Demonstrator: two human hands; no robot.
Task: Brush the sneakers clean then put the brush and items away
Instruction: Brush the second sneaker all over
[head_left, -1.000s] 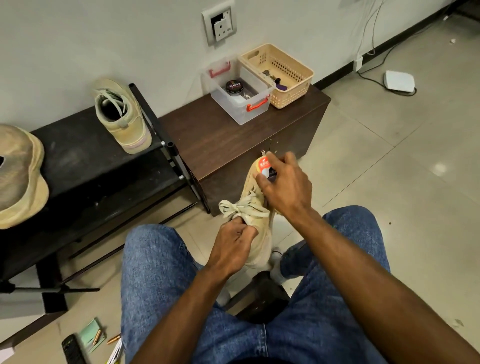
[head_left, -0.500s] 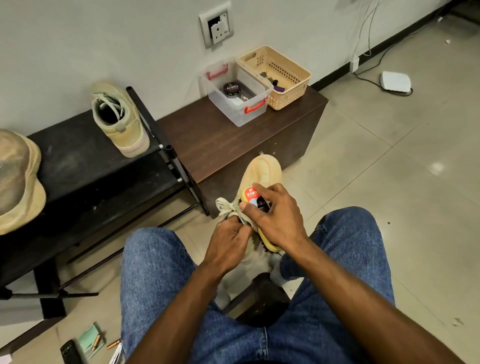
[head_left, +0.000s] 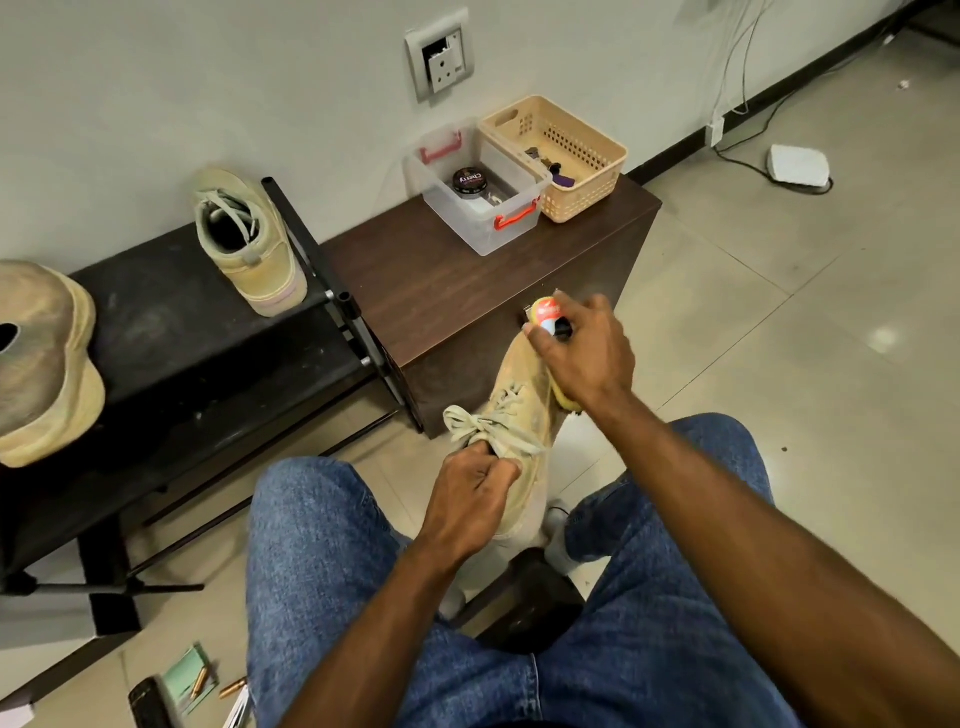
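A tan sneaker (head_left: 521, 395) stands toe-up between my knees. My left hand (head_left: 471, 499) grips it at the tongue, just below the tied laces. My right hand (head_left: 584, 353) holds a shoe brush (head_left: 546, 315) with an orange and white label against the toe of the sneaker; most of the brush is hidden under my fingers. The second tan sneaker (head_left: 248, 240) sits on the black shoe rack (head_left: 171, 338) to the left.
On a dark brown cabinet (head_left: 441, 291) stand a clear plastic box (head_left: 480, 192) holding a polish tin (head_left: 469, 183) and a beige basket (head_left: 558, 156). A tan cap (head_left: 44, 364) lies on the rack. Small items and a phone (head_left: 150, 706) lie on the tiled floor.
My right hand has slid the brush from the laces up to the toe of the sneaker. My left hand keeps its grip.
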